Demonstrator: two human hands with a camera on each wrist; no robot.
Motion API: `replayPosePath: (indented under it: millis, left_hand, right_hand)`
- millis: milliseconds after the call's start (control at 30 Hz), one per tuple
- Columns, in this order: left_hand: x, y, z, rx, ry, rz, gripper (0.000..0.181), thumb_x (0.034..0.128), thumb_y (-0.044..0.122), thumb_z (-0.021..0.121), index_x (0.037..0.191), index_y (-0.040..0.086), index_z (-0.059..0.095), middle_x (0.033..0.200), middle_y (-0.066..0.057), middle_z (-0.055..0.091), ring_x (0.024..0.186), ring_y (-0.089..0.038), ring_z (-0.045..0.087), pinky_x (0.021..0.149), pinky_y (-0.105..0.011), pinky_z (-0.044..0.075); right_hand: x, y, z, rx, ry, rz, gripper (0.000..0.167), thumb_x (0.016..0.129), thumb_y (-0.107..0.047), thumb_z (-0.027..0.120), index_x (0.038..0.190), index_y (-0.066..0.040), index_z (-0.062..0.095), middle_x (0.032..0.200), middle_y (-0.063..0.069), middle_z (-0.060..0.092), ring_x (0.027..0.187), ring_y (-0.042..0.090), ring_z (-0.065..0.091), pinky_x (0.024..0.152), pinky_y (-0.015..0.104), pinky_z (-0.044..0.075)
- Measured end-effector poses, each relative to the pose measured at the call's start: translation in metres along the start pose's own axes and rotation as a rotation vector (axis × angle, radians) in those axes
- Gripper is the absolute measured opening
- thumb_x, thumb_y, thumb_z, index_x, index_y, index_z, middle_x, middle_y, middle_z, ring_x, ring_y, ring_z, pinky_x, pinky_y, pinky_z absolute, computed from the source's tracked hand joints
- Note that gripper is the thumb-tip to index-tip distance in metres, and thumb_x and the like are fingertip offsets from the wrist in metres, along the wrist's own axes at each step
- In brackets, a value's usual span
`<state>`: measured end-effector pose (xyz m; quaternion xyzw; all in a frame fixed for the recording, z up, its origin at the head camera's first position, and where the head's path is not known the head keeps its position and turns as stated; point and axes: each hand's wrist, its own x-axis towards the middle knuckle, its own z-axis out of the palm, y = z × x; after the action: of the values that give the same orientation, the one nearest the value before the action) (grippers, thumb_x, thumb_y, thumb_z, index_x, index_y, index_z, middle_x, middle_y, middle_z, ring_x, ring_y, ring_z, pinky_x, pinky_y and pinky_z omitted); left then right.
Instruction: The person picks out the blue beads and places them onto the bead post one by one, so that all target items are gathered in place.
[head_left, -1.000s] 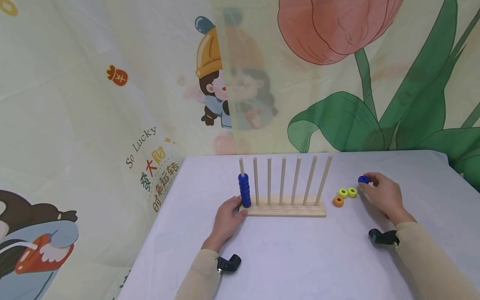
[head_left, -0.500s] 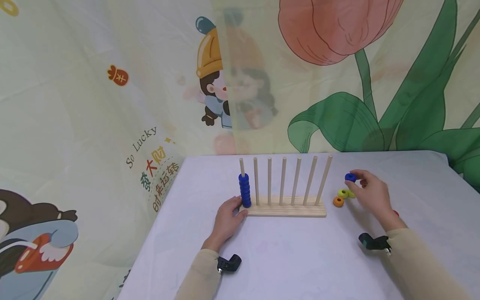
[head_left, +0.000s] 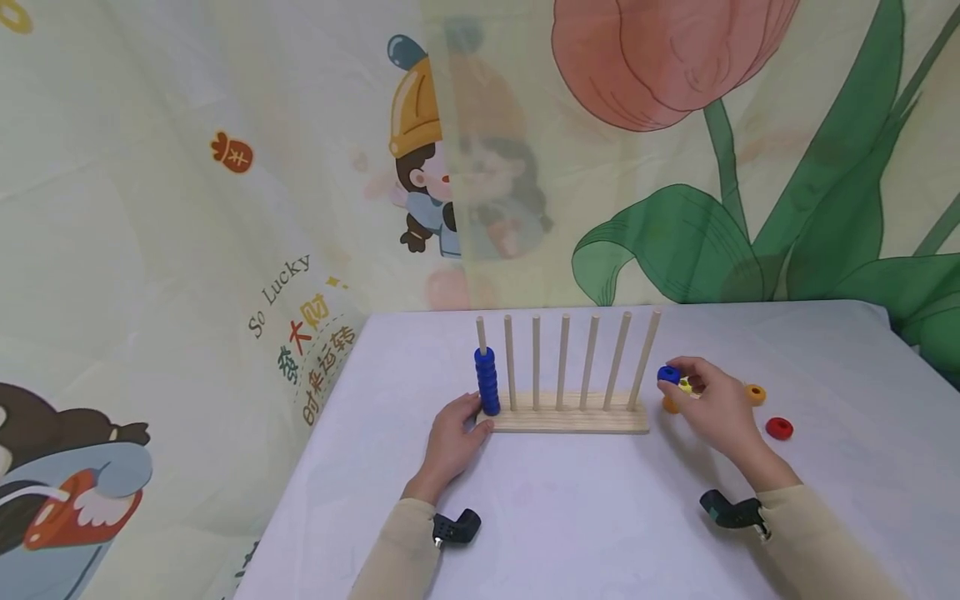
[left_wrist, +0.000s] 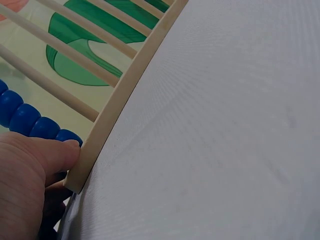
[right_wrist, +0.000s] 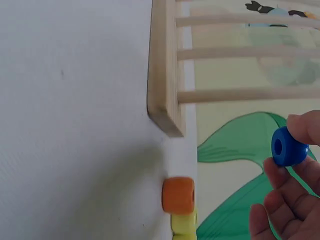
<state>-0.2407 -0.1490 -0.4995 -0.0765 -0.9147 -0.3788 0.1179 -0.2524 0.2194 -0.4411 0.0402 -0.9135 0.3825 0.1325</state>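
Observation:
A wooden peg stand [head_left: 566, 423] carries a row of several upright pegs. On its leftmost peg sits a stack of blue beads [head_left: 487, 383], with the peg's top bare above it. My left hand [head_left: 450, 435] grips the stand's left end; in the left wrist view the thumb lies on the base beside the lowest bead. Right of the stand, my right hand [head_left: 716, 408] pinches a single blue bead [right_wrist: 294, 150] between thumb and fingers, held above the table. The bead's hole shows in the right wrist view.
Beneath the right hand lie an orange bead [right_wrist: 178, 195] and yellow beads [right_wrist: 184, 223], partly hidden in the head view. Farther right on the white-covered table [head_left: 570, 517] are another orange bead [head_left: 755, 394] and a red bead [head_left: 779, 428]. A printed curtain hangs behind.
My right hand has carried the blue bead leftward towards the stand, uncovering the red bead and the farther orange one. The left hand stays on the stand.

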Motion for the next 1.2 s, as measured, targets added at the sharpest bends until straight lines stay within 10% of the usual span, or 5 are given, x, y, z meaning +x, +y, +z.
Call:
replayPosePath:
  millis: [567,1200]
  left_hand:
    - [-0.001,0.001,0.000,-0.001,-0.007,-0.022,0.046,0.0895,0.018,0.070,0.132,0.002,0.060,0.135,-0.013,0.059,0.132,-0.032,0.049,0.110,-0.051,0.036]
    - [0.000,-0.001,0.000,0.004,0.011,0.007,0.045,0.0889,0.017,0.070,0.129,0.000,0.061,0.133,-0.014,0.061,0.130,-0.033,0.050,0.109,-0.052,0.037]
  right_hand:
    - [-0.025,-0.022,0.030,0.041,0.001,-0.047,0.038,0.085,-0.016,0.077,0.117,-0.004,0.062,0.104,0.012,0.065,0.087,0.023,0.057,0.068,0.021,0.051]
    - [-0.027,-0.072,0.062,0.157,-0.036,-0.233,0.038,0.082,-0.014,0.080,0.116,-0.007,0.067,0.104,0.004,0.068,0.086,0.019,0.060,0.074,0.026,0.056]
